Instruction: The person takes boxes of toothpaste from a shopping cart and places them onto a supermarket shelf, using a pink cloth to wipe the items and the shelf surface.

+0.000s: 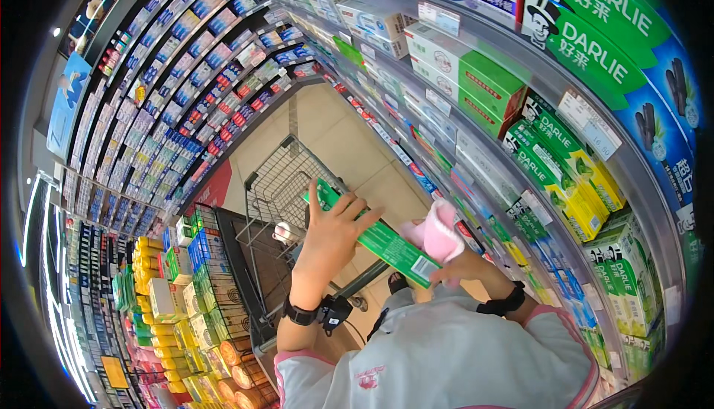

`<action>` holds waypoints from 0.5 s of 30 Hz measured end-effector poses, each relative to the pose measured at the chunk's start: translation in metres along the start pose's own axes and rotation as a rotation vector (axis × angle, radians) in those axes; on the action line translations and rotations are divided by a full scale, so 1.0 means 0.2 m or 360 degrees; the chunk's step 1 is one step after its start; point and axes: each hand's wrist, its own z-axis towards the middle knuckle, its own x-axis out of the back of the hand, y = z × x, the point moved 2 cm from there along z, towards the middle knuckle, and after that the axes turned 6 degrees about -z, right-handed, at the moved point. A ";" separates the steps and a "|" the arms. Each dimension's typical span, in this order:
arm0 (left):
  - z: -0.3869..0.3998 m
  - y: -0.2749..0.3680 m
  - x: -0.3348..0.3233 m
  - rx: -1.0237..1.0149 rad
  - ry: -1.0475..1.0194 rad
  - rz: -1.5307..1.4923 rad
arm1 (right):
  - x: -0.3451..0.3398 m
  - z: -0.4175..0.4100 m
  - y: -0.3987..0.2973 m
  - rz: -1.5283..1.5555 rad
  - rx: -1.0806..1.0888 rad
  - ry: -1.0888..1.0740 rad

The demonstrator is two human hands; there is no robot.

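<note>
My left hand (334,228) grips the upper part of a long green toothpaste box (393,248), fingers spread across its face. At the box's lower end, beside its printed code, my right hand (460,269) holds the edge. A pink cloth (440,233) is bunched at my right hand and covers part of it. The box is tilted, its printed side facing up. Both wrists wear dark straps, the left one with a small black device (336,311).
A wire shopping cart (279,175) stands ahead on the tiled floor. Shelves of Darlie toothpaste boxes (558,169) run close along the right. On the left is a black wire rack (223,275) with boxes and yellow bottles (146,264). More stocked shelves rise at the back left.
</note>
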 end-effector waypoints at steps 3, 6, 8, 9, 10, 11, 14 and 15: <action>0.00 -0.02 0.00 -0.0055 -0.0108 -0.0241 | -0.03 0.02 -0.05 -0.0604 0.0145 -0.0060; 0.02 -0.06 -0.01 -0.0218 0.0070 -0.0214 | -0.07 0.05 -0.07 -0.0235 0.0025 0.0010; 0.03 -0.09 0.02 -0.0309 0.0152 -0.0199 | -0.09 0.05 -0.05 0.0123 -0.0064 0.0166; 0.03 -0.10 0.04 -0.0353 0.0189 -0.0189 | -0.09 0.04 -0.01 0.0160 -0.0080 0.0225; 0.02 -0.11 0.06 -0.0354 0.0250 -0.0166 | -0.08 0.02 0.05 0.0197 -0.0087 0.0284; 0.01 -0.12 0.08 -0.0351 0.0312 -0.0142 | -0.07 0.02 0.09 0.0234 -0.0095 0.0339; -0.04 -0.17 0.09 -0.0127 0.0735 -0.0561 | -0.10 0.05 0.16 0.0594 -0.0066 0.0480; -0.07 -0.19 0.08 -0.0016 0.0918 -0.0782 | -0.13 0.09 0.13 0.0688 0.0051 0.0448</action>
